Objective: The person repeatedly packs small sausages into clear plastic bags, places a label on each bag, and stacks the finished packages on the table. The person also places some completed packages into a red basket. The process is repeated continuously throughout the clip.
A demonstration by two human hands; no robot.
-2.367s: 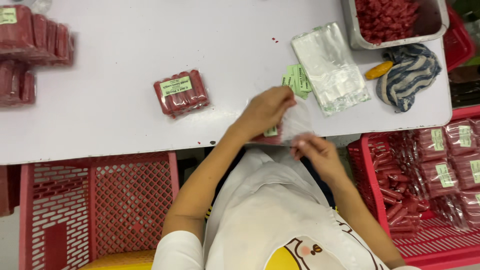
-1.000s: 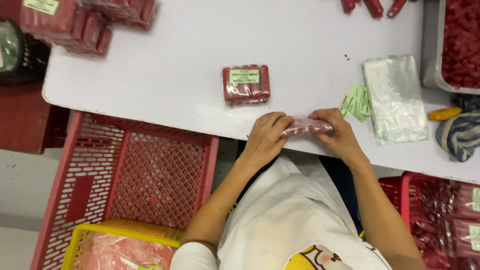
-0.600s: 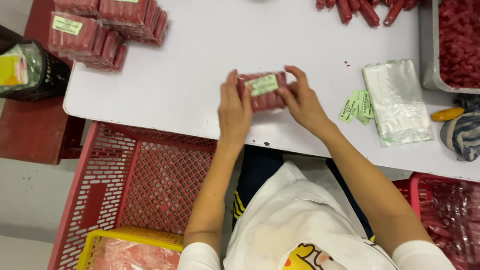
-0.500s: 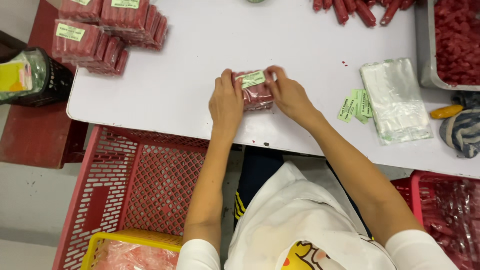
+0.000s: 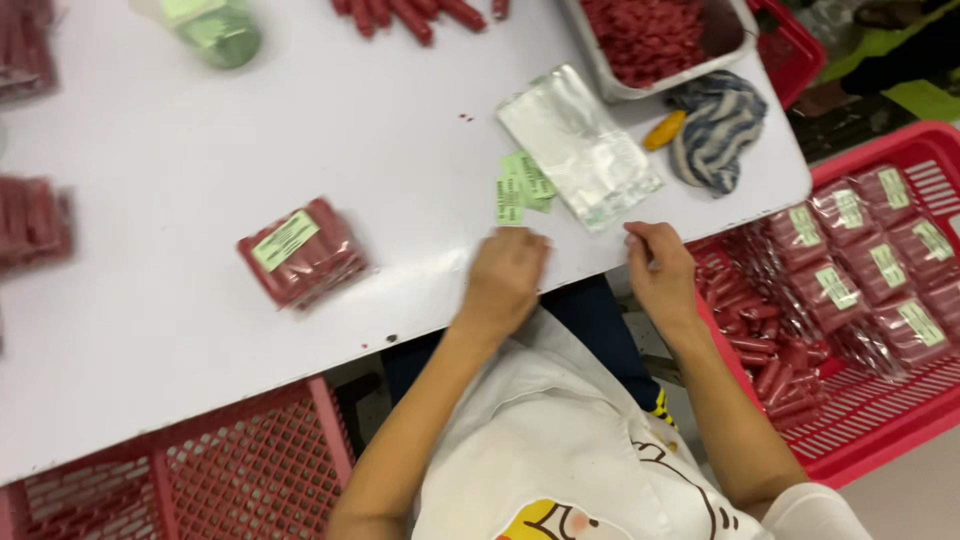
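Observation:
My left hand rests at the near edge of the white table, knuckles up and fingers curled, just below a few small green labels. My right hand is at the table edge below a stack of clear plastic bags; its fingers are bent and I see nothing in it. A sealed packet of red sausages with a green label lies alone on the table, well left of my left hand.
A metal tray of red sausages and a striped cloth sit at the far right corner. Loose sausages lie at the top. A red crate of sealed packets stands right; another red crate is below left.
Both hands held the sausage packet on the table half a second ago. They have let go of it and moved right, to the labels and bags. The camera view swung right too.

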